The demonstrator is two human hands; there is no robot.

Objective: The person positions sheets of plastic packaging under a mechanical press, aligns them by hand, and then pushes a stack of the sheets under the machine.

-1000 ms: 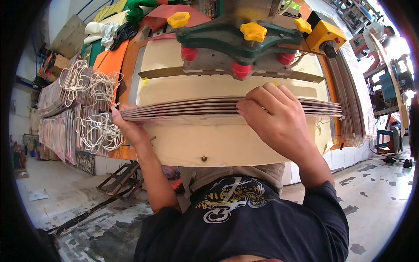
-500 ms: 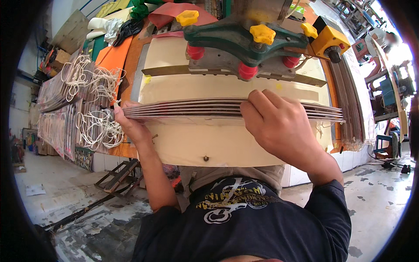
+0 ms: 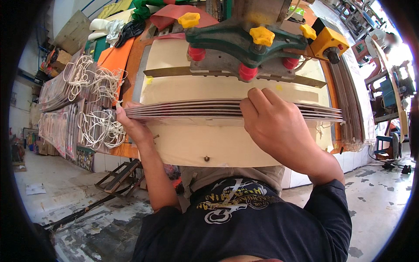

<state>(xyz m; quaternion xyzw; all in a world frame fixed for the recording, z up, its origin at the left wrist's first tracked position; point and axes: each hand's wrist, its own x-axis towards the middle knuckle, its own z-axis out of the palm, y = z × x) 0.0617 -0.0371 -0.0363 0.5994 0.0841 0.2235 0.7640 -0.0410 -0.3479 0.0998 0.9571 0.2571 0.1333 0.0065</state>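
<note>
A stack of thin flat panels (image 3: 187, 109) stands roughly on edge across the pale board (image 3: 196, 144) in front of me. Its long edges run left to right, with narrow gaps between the panels. My left hand (image 3: 132, 124) grips the left end, thumb on the near side and fingers mostly hidden behind. Over the top edges, right of the middle, my right hand (image 3: 275, 118) is closed with bent fingers; its fingertips are hidden behind the stack. Just beyond stands a press head (image 3: 244, 39), dark green with yellow knobs and red cylinders.
A metal bar (image 3: 168, 72) crosses the board beneath the press. Piles of flat bags (image 3: 59, 94) with white cords (image 3: 102, 129) lie on the left. More stacked panels (image 3: 347, 105) line the right side, below a yellow control box (image 3: 330, 42). Someone sits far right.
Almost nothing differs: both hands keep their places on the stack. The whole view has shifted very slightly.
</note>
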